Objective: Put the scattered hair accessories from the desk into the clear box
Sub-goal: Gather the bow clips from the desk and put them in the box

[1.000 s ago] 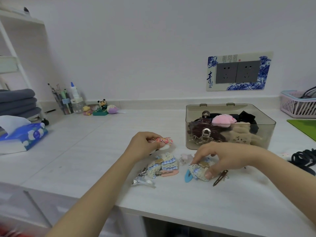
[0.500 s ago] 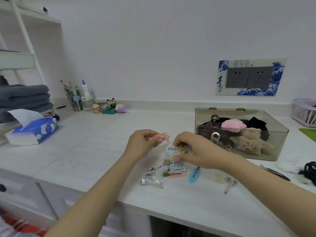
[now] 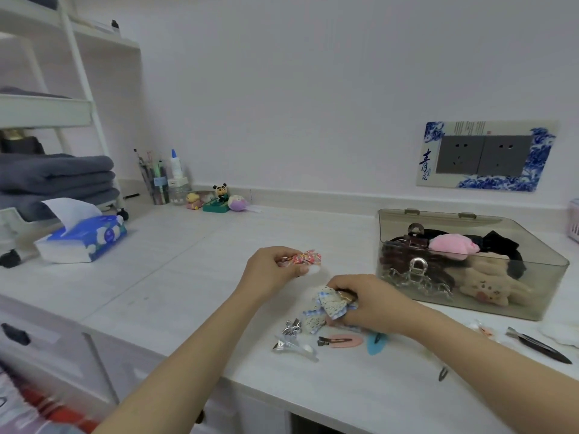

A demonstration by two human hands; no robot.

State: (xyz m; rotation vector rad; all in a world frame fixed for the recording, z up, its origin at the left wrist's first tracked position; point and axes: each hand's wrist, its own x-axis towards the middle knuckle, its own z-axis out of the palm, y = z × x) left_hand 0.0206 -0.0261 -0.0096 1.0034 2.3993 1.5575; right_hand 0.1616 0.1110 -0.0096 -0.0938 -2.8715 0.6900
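In the head view, the step in hand looks like gathering: the person is collecting loose accessories off the desk (image 3: pixel 194 270) before carrying them to the clear box (image 3: pixel 470 264), which stands open at the right, far of the hands, already holding a brown claw clip, a clear claw clip, a pink plush piece, a beige plush piece and dark fabric ones.

The left hand (image 3: pixel 272 274) is raised just above the desk, its fingers pinched around one red patterned bow (image 3: pixel 305 257). The right hand (image 3: pixel 372 303) is lower and nearer, its fingers curled over a bundle of lace bows (image 3: pixel 330 305) in blue check and cream. At least two bows show there; the hand hides any others.

Loose on the desk near the right hand lie one pink snap clip (image 3: pixel 343 341), one blue snap clip (image 3: pixel 374 343) and a small heap of silver clips (image 3: pixel 293 338), seemingly two or three. Farther right lie one long black clip (image 3: pixel 539 345), one small dark clip (image 3: pixel 442 374) at the near edge, and a small pale piece too blurred to name.

The next move probably calls for lifting both handfuls clear of the desk and carrying them right, over the box's near wall, then releasing above the pile inside. The bows are soft and could slip from a loose hold.
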